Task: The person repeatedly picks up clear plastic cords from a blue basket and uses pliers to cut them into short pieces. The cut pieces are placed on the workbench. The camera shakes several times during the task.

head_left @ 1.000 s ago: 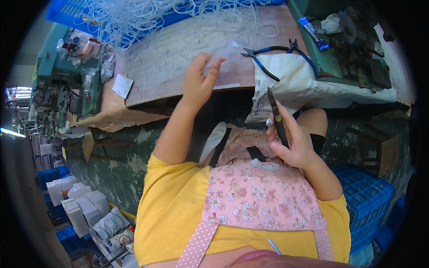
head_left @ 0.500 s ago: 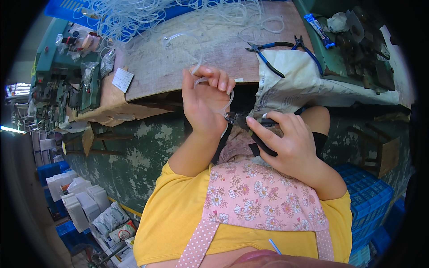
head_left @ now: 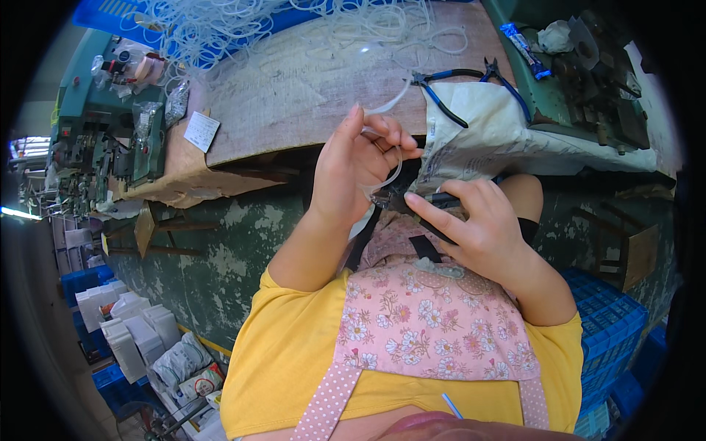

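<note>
My left hand [head_left: 351, 165] is raised in front of the table edge, fingers curled round a thin clear plastic tube [head_left: 399, 170]. One end of the tube sticks out past the fingers over the table. The rest loops down toward the wrist. Close by, my right hand [head_left: 474, 228] grips a pair of dark-handled nippers [head_left: 396, 200]. Their metal jaws meet the tube beside my left palm; whether they are closed on it I cannot tell. A small clear plastic piece [head_left: 439, 269] lies on the pink floral apron [head_left: 434, 323].
Many coiled clear tubes [head_left: 220, 33] spill from a blue tray [head_left: 110, 9] onto the wooden table [head_left: 287, 103]. Two blue-handled nippers [head_left: 443, 103] lie at a white sack [head_left: 471, 132]. Green machines [head_left: 110, 140] flank the table. Blue crates [head_left: 599, 316] stand at right.
My left hand has shifted right and turned slightly, carrying the tube; its protruding end now points to the upper right. The nippers' handles look closer together in my right hand.
</note>
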Motion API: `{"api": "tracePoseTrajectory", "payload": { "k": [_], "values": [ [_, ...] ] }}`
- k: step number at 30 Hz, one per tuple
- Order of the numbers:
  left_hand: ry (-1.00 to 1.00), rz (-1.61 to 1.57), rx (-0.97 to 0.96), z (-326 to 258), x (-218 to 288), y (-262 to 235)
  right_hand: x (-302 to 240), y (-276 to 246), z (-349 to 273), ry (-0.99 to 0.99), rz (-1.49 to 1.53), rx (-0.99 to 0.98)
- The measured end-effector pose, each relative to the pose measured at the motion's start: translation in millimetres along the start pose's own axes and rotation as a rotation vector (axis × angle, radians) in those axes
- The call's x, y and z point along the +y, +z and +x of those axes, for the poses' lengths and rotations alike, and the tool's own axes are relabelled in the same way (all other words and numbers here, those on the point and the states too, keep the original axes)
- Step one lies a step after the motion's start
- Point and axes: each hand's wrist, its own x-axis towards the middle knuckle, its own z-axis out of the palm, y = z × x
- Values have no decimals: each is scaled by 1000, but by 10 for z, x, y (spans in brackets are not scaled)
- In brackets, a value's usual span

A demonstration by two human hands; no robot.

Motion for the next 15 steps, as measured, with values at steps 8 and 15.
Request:
{"api": "tracePoseTrajectory", "payload": {
  "k": [8,15],
  "values": [
    [887,1195,-170,-13,-244,-468,69,-210,-58,422,1091,-224],
    [1072,1256,-40,13,-385,-473,113,-117,-93,503,2054,-179]
  ]
}}
